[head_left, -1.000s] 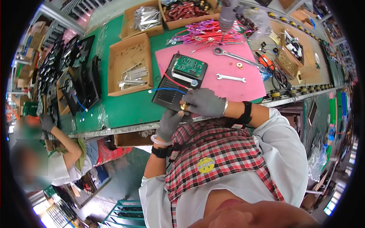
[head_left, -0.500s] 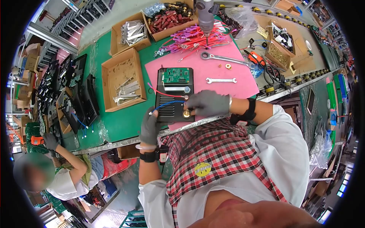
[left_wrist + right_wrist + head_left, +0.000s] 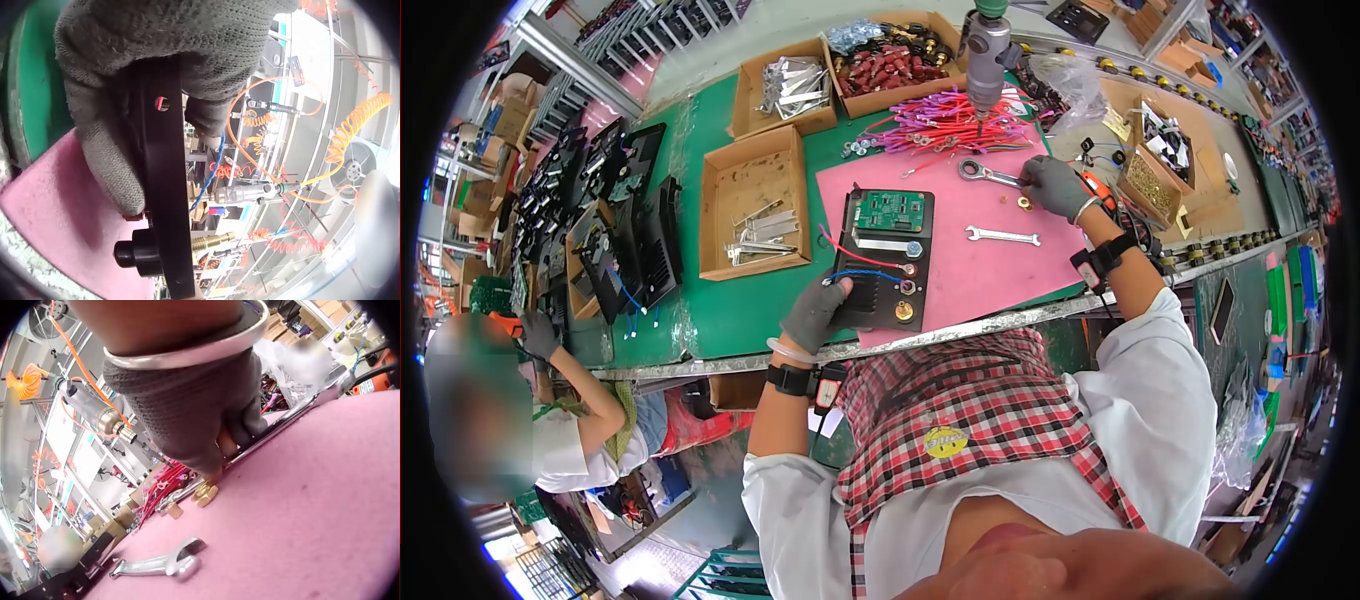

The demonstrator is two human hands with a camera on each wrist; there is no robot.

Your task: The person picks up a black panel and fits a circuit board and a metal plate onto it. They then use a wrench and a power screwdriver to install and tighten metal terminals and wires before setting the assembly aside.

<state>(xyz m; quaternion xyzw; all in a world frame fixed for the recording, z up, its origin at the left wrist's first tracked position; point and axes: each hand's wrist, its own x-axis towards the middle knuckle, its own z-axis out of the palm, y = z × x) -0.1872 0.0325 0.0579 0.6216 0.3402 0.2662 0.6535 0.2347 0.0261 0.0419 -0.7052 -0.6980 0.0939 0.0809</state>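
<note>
My left hand [image 3: 812, 315] grips the left edge of a black slotted panel [image 3: 862, 300], thumb on top; the left wrist view shows the glove [image 3: 112, 144] around the panel edge [image 3: 165, 175]. The panel carries a green circuit board [image 3: 890, 211], a red wire, a blue wire [image 3: 865, 273] and a brass terminal [image 3: 904, 311]. My right hand [image 3: 1055, 188] is over the handle of a ratchet wrench [image 3: 990, 174]. Its bare fingertips are at a brass nut [image 3: 205, 494]; whether they pinch nut or wrench is unclear. A smaller brass piece [image 3: 175, 511] lies beside it.
An open-end wrench [image 3: 1003, 236] lies on the pink sheet [image 3: 980, 270]. Red and purple wires [image 3: 950, 125] are heaped behind, under a hanging driver [image 3: 988, 60]. Cardboard boxes [image 3: 710, 235] hold metal strips and red parts. Another person's hand [image 3: 540, 335] is far left.
My right hand has left the panel's brass terminal and moved right and back to the ratchet wrench and nuts. My left hand keeps hold of the panel, which has straightened from its earlier tilt.
</note>
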